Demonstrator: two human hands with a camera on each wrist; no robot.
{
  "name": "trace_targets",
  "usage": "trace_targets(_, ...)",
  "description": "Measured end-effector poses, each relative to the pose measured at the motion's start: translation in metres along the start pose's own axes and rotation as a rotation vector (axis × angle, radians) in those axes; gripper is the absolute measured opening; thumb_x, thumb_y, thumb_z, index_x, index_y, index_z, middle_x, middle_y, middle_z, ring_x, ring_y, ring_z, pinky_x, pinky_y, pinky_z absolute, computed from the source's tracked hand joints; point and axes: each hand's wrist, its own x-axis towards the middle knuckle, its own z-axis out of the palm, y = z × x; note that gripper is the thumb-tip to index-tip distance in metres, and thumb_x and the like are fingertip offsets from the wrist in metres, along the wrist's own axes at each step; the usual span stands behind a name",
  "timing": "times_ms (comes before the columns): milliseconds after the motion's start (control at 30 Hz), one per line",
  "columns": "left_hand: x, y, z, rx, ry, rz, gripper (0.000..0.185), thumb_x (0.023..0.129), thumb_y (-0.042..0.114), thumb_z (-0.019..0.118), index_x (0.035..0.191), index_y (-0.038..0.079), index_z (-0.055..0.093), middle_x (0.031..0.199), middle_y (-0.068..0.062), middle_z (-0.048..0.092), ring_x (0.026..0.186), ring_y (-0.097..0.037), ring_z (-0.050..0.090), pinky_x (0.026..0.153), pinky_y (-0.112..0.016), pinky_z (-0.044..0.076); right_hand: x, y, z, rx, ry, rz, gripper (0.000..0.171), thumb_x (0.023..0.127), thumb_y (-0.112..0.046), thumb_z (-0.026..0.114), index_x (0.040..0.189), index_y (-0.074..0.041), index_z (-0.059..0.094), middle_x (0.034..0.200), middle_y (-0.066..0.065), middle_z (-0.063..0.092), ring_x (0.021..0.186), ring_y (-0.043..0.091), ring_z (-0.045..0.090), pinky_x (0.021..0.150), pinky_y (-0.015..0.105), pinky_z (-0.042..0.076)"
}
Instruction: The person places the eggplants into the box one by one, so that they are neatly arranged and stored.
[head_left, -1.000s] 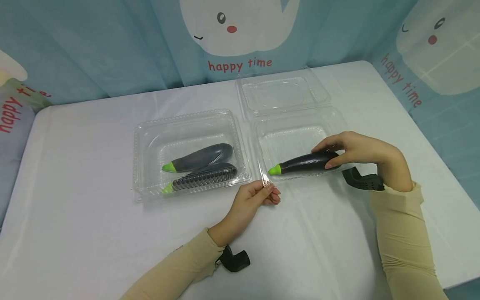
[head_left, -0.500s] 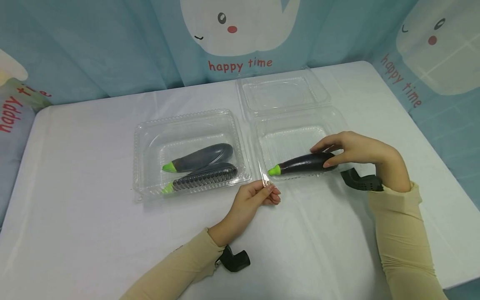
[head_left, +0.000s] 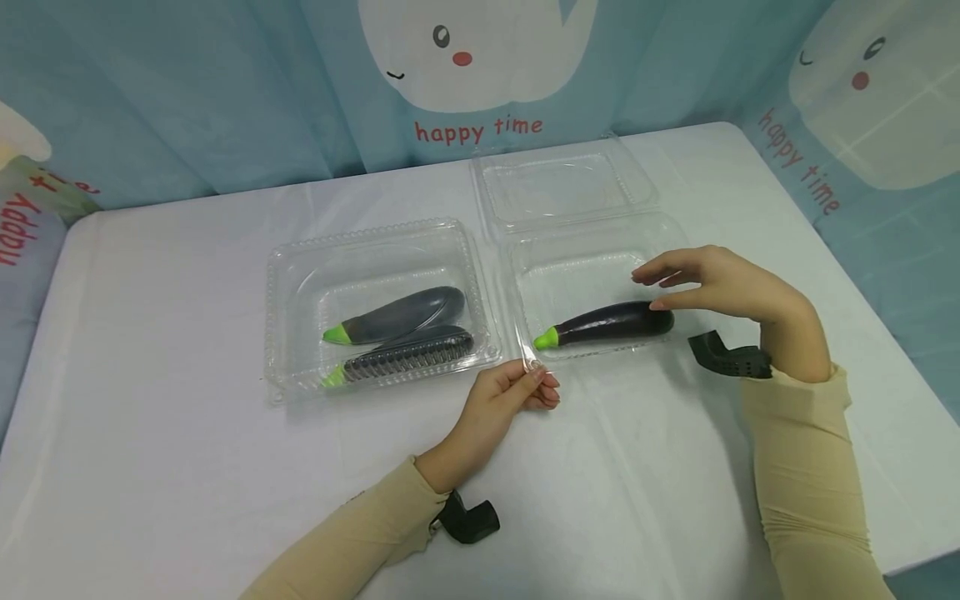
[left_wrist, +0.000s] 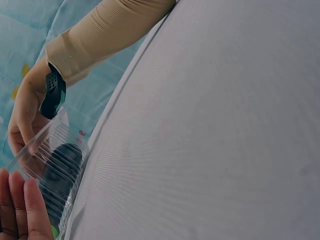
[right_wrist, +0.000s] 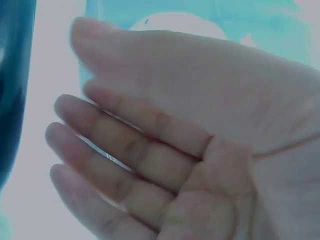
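Note:
An eggplant (head_left: 615, 322) with a light green stem end lies along the near side of the right clear plastic clamshell container (head_left: 517, 275). Just over its thick end is my right hand (head_left: 723, 285), fingers extended and apart from it. In the right wrist view the palm and straight fingers (right_wrist: 120, 135) show, with nothing gripped. My left hand (head_left: 495, 408) pinches the container's near left corner between thumb and fingers. The left wrist view shows the eggplant (left_wrist: 62, 167) through the ribbed container wall, close to the fingertips of my left hand (left_wrist: 22, 210).
The right container's lid (head_left: 566, 187) lies folded back toward the curtain (head_left: 247, 83). To the left, a second clear container (head_left: 300, 292) stands with its lid over it, holding two eggplants (head_left: 408, 315). White cloth (head_left: 172, 350) covers the table.
My right hand has let go of the eggplant and risen slightly up and away, its fingers spreading. The eggplant rests in the container. My left hand stays at the corner.

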Motion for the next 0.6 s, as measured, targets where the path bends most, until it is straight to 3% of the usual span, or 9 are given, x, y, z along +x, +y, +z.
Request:
trace_targets(233, -0.001, 0.001, -0.001, 0.004, -0.005, -0.002, 0.026, 0.098, 0.005, 0.046, 0.100, -0.019, 0.057, 0.099, -0.036, 0.059, 0.080, -0.009, 0.063, 0.080, -0.032, 0.054, -0.009, 0.005, -0.007, 0.027, 0.128, 0.020, 0.034, 0.084, -0.013, 0.072, 0.117, -0.012, 0.066, 0.115, 0.003, 0.065, 0.102, -0.001, 0.055, 0.082, 0.012, 0.041)
trace_targets(600, -0.001, 0.002, 0.000, 0.004, 0.011, 0.004, 0.026, 0.098, 0.005, 0.046, 0.099, -0.019, 0.057, 0.098, -0.036, 0.059, 0.080, -0.009, 0.063, 0.080, -0.032, 0.054, -0.007, 0.007, -0.028, 0.145, 0.244, 0.061, 0.030, 0.088, -0.015, 0.068, 0.116, -0.005, 0.065, 0.111, -0.003, 0.067, 0.095, 0.003, 0.061, 0.078, 0.010, 0.045)
